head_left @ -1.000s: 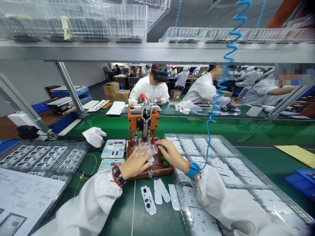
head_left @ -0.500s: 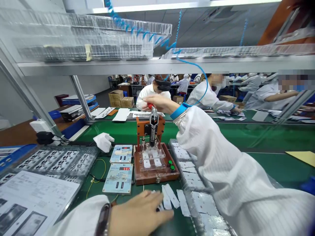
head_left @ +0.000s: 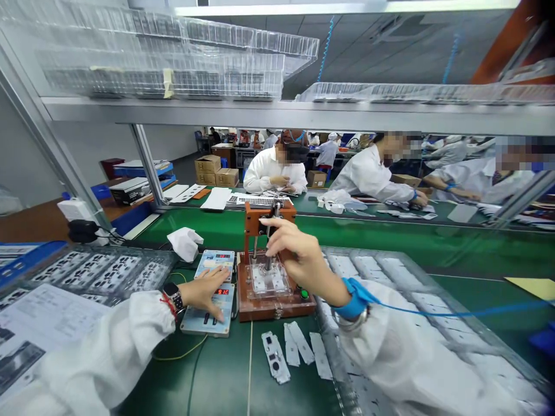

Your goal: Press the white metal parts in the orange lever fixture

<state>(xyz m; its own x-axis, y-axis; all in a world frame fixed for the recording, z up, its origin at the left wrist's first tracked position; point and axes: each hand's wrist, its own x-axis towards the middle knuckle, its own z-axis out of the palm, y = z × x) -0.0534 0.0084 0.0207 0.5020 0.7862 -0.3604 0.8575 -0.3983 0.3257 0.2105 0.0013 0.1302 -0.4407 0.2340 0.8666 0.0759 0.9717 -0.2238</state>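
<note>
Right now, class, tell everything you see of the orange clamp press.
The clamp press stands upright on the green bench beside two display boxes. An orange frame rises from a brown, wood-like base with a metal latch and green button. A metal rod reaches toward clear, plastic-looking plates, where pale pieces show. The right hand covers part of it; contact is unclear.

Left hand [head_left: 207, 290]: bare. Dark smartwatch [head_left: 174, 297] at wrist, rounded-rectangular case; red cord bracelet [head_left: 167, 304] beside it. Left sleeve [head_left: 124, 335]: white, loose, gathered at cuff. Right hand [head_left: 299, 252]: bare. Bright blue wrist strap [head_left: 352, 299] with thin blue cord [head_left: 433, 314]; metallic bangle [head_left: 362, 321] adjacent. Right sleeve [head_left: 407, 346]: white, loose, creased.
</note>
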